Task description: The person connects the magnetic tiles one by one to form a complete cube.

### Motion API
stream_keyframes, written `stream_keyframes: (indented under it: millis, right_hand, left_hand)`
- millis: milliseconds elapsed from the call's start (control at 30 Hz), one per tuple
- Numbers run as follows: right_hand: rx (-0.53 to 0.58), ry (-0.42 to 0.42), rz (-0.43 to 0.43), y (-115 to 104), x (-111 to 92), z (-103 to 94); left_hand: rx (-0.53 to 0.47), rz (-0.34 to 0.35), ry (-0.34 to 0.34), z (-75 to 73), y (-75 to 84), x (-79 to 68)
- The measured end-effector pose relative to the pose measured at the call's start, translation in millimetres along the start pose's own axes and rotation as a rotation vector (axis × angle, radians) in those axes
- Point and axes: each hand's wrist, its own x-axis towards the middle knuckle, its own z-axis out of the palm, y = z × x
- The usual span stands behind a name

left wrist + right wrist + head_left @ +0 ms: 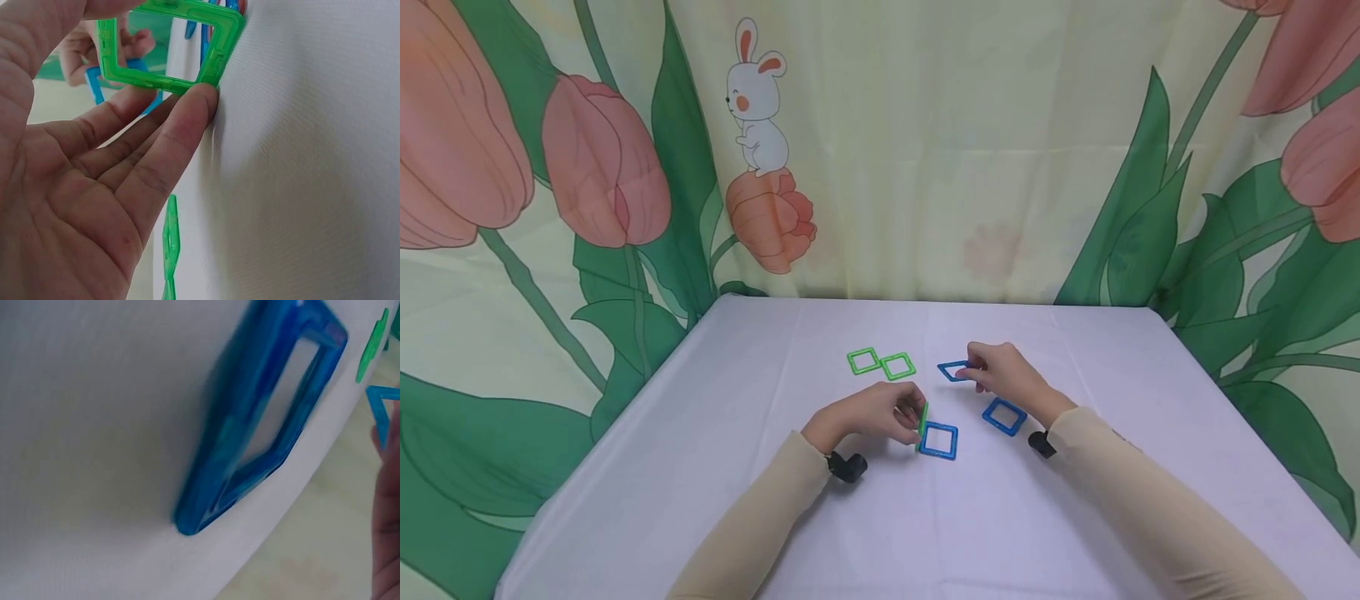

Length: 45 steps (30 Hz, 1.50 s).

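Note:
My left hand [880,410] pinches a green square frame tile [922,423], standing it on edge along the left side of a blue square tile [954,442] that lies flat. In the left wrist view, fingertips press the lower edge of this green tile [150,81]. My right hand [1006,372] pinches another blue frame tile [943,367] by its right side, tilted above the table; this blue tile [379,415] is partly cut off in the right wrist view. Below that hand, a third blue tile [997,426] lies flat; whether its near side touches anything is not visible.
Two green square tiles [902,376] lie flat behind my left hand, meeting at a corner. A white cloth covers the table [700,500]. Behind it hangs a curtain [925,167] printed with tulips and a rabbit.

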Motion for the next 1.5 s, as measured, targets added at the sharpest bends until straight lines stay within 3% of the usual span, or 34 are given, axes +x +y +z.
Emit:
stream_keyframes:
  millis: [267, 567, 800, 1500]
  right_hand:
    - [0.076, -0.135, 0.05, -3, -5, 4.2]
    - [0.132, -0.166, 0.049, -6, -14, 7.2]
    - [0.098, -0.188, 0.037, -15, -18, 14.6]
    - [0.156, -0.222, 0.035, -22, -22, 24.8]
  left_hand:
    - [-0.012, -0.004, 0.003, -1.2, 1.2, -1.4]
    - [-0.023, 0.0, -0.002, -2.1, 0.3, -1.9]
    - [-0.009, 0.01, 0.001, -2.6, 0.2, -2.2]
    - [-0.072, 0.024, -0.006, -1.7, 2.3, -4.0]
